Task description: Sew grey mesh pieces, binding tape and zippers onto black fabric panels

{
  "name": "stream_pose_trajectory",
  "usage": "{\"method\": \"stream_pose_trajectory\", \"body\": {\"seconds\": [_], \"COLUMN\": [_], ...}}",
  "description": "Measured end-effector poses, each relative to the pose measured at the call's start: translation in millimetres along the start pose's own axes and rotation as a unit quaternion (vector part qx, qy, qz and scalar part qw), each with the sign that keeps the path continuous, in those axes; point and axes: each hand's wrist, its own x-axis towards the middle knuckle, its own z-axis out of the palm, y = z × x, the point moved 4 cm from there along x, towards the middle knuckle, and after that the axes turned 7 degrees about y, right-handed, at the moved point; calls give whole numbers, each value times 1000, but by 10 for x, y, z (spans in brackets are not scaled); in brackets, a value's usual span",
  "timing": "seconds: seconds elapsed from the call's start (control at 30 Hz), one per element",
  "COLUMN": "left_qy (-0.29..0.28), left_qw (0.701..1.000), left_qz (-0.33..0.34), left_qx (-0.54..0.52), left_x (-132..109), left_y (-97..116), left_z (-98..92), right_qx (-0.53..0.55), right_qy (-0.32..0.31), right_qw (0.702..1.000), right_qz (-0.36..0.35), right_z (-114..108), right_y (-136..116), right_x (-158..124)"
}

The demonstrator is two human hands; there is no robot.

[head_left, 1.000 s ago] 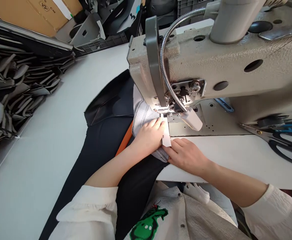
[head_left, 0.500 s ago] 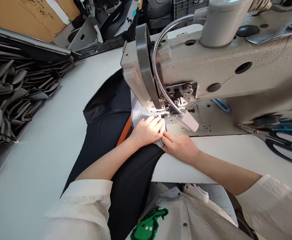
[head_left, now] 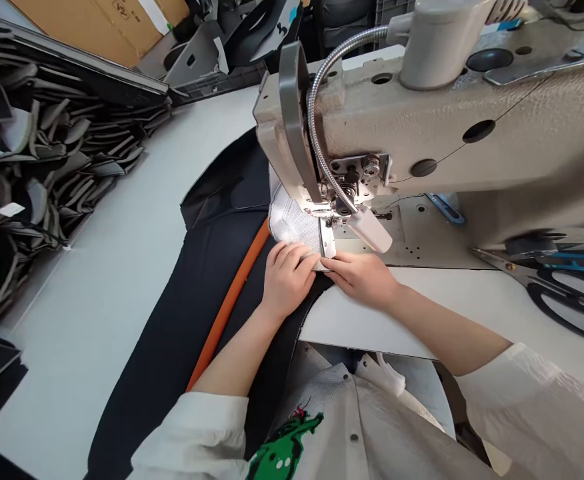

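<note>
A sewing machine (head_left: 352,127) stands over a dark cover piece (head_left: 167,313) that has an orange strip (head_left: 235,293) and a light grey mesh fabric (head_left: 295,217). The mesh lies partly under the presser foot (head_left: 329,220). My left hand (head_left: 288,277) is closed on the near edge of the mesh, fingers bent on top. Beside it my right hand (head_left: 365,279) pinches the corner of the same mesh, thumb and forefinger close to the left thumb. The undersides of the fingers are hidden.
Black-handled scissors (head_left: 567,287) lie at the right, with blue thread snips (head_left: 579,261) behind them. Another blue tool (head_left: 446,208) rests on the machine bed. A lamp head (head_left: 372,229) hangs near the needle. Stacked grey and black pieces (head_left: 47,140) fill the left side.
Both hands have drawn back slightly from the needle towards me, showing more grey mesh. My left hand's fingers have shifted down along it. The view has also shifted a little.
</note>
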Motion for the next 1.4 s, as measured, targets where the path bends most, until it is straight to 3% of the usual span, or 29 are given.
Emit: {"method": "stream_pose_trajectory", "body": {"seconds": [0.13, 0.23, 0.4, 0.63, 0.8, 1.1, 1.2, 1.4], "left_qy": [-31, -65, -92, -65, -38, -104, -81, 19], "left_qw": [992, 985, 986, 990, 992, 982, 981, 968], "left_qz": [106, 143, 120, 95, 87, 126, 153, 230], "left_qx": [-67, -76, -76, -82, -77, -94, -91, -102], "left_x": [17, 47, 21, 4, 18, 70, 142, 343], "left_y": [-53, -76, -60, -58, -56, -105, -187, -390], "left_z": [29, 2, 62, 63, 41, 120, 183, 314], "right_qx": [-29, -67, -122, -108, -73, -124, -125, -130], "right_qy": [28, 82, 94, 129, 108, 103, 97, 84], "right_qw": [999, 994, 983, 983, 991, 987, 987, 987], "right_qz": [-28, 31, 104, 77, 29, 21, 24, 36], "right_z": [-98, -151, -107, -93, -9, -92, -136, -95], "right_y": [-88, -41, 112, 103, 67, -63, -82, -55], "right_x": [-81, -91, -48, -1, 105, -67, -119, -103]}}
